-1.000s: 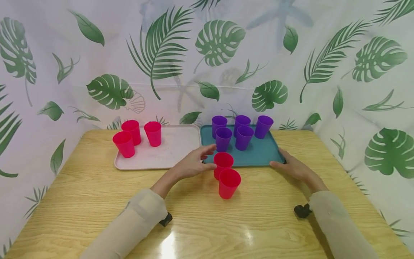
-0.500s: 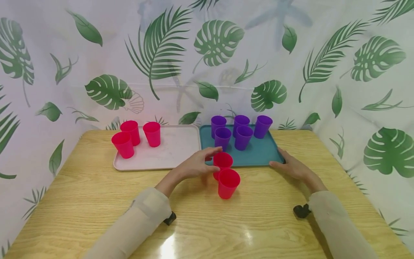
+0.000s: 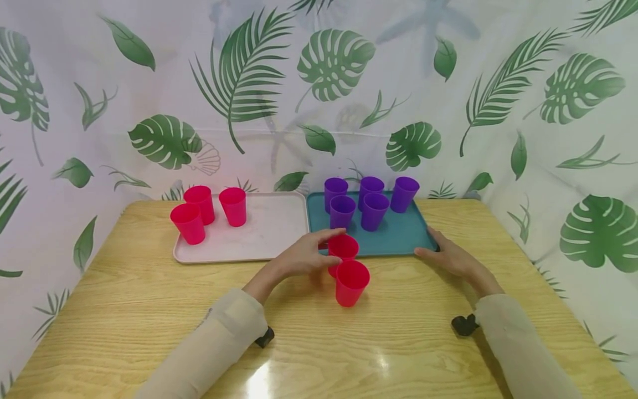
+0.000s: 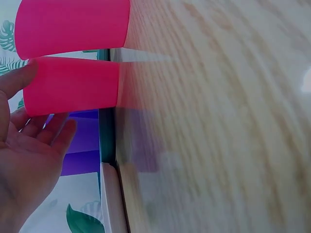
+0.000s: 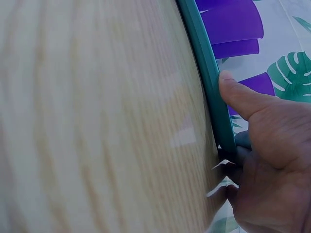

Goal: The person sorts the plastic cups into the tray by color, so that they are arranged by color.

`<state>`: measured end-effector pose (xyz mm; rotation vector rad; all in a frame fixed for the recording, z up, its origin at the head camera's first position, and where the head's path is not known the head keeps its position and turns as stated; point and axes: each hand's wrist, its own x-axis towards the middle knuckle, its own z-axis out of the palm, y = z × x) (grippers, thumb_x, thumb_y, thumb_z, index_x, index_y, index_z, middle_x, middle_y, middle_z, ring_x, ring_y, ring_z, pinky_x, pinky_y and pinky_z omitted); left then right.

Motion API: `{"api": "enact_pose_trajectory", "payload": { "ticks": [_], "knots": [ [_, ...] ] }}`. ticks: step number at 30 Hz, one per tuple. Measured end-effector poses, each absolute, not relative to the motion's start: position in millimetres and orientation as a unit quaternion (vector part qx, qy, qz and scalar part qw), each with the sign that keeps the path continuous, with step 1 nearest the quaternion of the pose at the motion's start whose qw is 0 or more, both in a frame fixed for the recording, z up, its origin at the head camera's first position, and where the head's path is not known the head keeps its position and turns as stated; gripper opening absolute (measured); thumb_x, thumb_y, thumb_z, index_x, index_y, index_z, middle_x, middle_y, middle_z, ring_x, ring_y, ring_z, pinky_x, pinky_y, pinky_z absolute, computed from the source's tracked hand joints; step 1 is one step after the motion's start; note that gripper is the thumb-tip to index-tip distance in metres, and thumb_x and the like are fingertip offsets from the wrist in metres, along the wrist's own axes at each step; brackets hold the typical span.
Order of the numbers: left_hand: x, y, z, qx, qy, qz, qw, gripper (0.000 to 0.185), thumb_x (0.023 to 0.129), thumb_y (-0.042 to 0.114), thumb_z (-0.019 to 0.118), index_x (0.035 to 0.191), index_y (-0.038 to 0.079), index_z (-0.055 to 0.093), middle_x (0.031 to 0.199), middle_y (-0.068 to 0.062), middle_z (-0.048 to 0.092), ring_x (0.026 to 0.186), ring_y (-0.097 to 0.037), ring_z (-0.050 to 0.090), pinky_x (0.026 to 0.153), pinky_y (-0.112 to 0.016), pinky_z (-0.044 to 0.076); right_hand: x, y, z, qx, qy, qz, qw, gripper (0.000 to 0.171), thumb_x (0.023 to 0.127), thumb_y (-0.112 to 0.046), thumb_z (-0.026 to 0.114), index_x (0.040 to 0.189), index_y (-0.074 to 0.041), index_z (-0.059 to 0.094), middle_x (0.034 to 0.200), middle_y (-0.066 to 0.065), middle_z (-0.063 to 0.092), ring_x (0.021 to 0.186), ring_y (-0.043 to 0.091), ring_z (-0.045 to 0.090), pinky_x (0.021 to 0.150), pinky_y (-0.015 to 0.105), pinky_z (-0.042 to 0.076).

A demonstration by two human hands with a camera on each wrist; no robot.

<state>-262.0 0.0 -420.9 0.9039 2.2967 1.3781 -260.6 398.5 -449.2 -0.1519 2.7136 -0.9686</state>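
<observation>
The left hand (image 3: 304,256) curls around a red cup (image 3: 344,247) standing upright on the worktop (image 3: 124,310), a second red cup (image 3: 351,283) just nearer. The right hand (image 3: 446,256) grips the teal tray's (image 3: 404,235) near right corner, thumb on its rim.

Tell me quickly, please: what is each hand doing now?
Left hand: fingers curled round the red cup.
Right hand: holding the corner of the teal tray.

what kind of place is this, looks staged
Probably a staged recording booth, not a home: a leaf-print curtain walls in a lone wooden table holding colour-sorted plastic cups on a pink tray and a teal tray.
</observation>
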Motion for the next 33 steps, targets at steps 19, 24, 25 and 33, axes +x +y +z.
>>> {"api": "enact_pose_trajectory", "payload": {
  "ticks": [19, 24, 25, 33],
  "knots": [
    [-264.9, -21.5, -402.6, 0.308, 0.783, 0.528, 0.114, 0.069, 0.094, 0.012, 0.074, 0.155, 0.001, 0.045, 0.137, -0.013, 0.062, 0.124, -0.029, 0.061, 0.105, -0.040, 0.052, -261.6, 395.0, -447.1, -0.041, 0.937, -0.318, 0.142, 0.102, 0.104, -0.054, 0.055, 0.162, 0.003, -0.005, 0.165, 0.037, -0.004, 0.151, 0.057, -0.001, 0.119, 0.071, 0.005],
    [-266.5, -33.6, -400.1, 0.297, 0.792, 0.524, 0.097, 0.069, 0.094, 0.013, 0.075, 0.155, 0.003, 0.045, 0.137, -0.014, 0.062, 0.123, -0.029, 0.061, 0.105, -0.040, 0.052, -261.3, 393.4, -444.8, -0.045, 0.938, -0.313, 0.143, 0.101, 0.104, -0.052, 0.055, 0.162, 0.004, -0.005, 0.164, 0.038, -0.004, 0.150, 0.059, -0.001, 0.119, 0.072, 0.006],
    [-266.6, -36.4, -399.7, 0.294, 0.794, 0.523, 0.094, 0.069, 0.094, 0.013, 0.075, 0.155, 0.003, 0.045, 0.137, -0.014, 0.062, 0.123, -0.029, 0.061, 0.105, -0.041, 0.052, -261.2, 393.1, -444.4, -0.044, 0.938, -0.313, 0.142, 0.100, 0.104, -0.052, 0.055, 0.162, 0.004, -0.005, 0.164, 0.038, -0.004, 0.150, 0.059, -0.001, 0.119, 0.072, 0.006],
    [-267.5, -62.8, -397.9, 0.267, 0.797, 0.536, 0.079, 0.070, 0.094, 0.011, 0.075, 0.156, 0.001, 0.043, 0.142, -0.017, 0.060, 0.124, -0.033, 0.062, 0.105, -0.041, 0.053, -260.7, 392.2, -443.2, -0.043, 0.939, -0.311, 0.142, 0.100, 0.105, -0.052, 0.055, 0.162, 0.004, -0.005, 0.164, 0.039, -0.003, 0.150, 0.059, 0.001, 0.119, 0.072, 0.007]
  ]
}}
